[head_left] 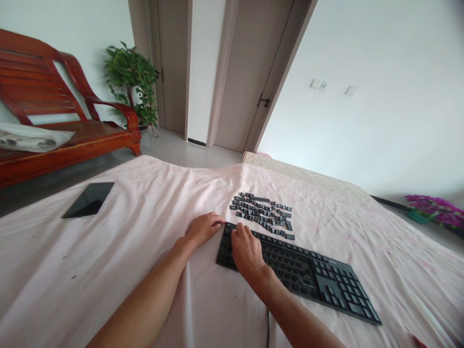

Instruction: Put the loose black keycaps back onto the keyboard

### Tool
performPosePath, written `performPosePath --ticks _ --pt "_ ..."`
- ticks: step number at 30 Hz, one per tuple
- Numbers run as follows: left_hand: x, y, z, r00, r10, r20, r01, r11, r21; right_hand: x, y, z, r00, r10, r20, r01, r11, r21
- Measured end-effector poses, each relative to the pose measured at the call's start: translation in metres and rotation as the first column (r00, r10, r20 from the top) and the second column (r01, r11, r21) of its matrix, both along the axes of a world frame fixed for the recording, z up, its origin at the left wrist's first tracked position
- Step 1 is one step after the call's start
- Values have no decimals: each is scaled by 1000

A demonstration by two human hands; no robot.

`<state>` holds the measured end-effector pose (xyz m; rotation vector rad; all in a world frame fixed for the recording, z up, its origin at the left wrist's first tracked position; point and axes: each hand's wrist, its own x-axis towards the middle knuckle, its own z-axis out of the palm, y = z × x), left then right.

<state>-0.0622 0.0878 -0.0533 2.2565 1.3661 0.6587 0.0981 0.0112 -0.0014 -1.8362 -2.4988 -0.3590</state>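
A black keyboard (337, 275) lies slanted on the pink cloth. Most of its main letter area is stripped of keycaps, while the number pad and the top row keep theirs. At the keyboard's upper left corner, my left hand (206, 228) grips the edge with its fingers drawn together. My right hand (249, 249) is over the left end, fingers curled together near the top row; whatever is between the fingertips is hidden. Just beyond the keyboard, loose black keycaps (266, 212) are laid out in rough rows, the long space bar (260, 199) among them.
A dark tablet (89, 200) rests on the cloth (152, 256) at the left. The keyboard's cable (268, 328) runs toward me under my right forearm. Beyond stand a wooden bench (72, 135), a potted plant (132, 82) and doors; purple flowers (435, 208) are at the right.
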Motion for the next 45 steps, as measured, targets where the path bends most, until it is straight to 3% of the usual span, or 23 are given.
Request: performPosePath --ticks 4,12,17,21,29,38,45 --pt "0 -1 -1 1000 -11 8 10 1000 14 -5 -5 -4 1000 6 27 -6 1000 15" --pt "0 -2 -2 1000 -7 3 7 1000 29 -11 -5 -6 988 132 84 -131 991 -18" --pt "1 -3 1 1000 3 -10 -3 1000 3 8 6 8 996 16 -88 -24 995 -92" --pt "0 -2 1 1000 16 -5 -16 1000 -10 19 13 7 974 -5 -225 -18 995 -99" --pt "0 -2 0 1000 17 9 -17 1000 -10 17 9 -1 970 6 -244 -16 999 -38" --pt "-2 -2 1 1000 4 19 -3 1000 -11 31 17 -8 852 -31 -522 29 1000 -12" --pt "-1 -1 0 1000 12 22 -12 1000 -15 28 13 -12 881 1 -474 4 1000 9"
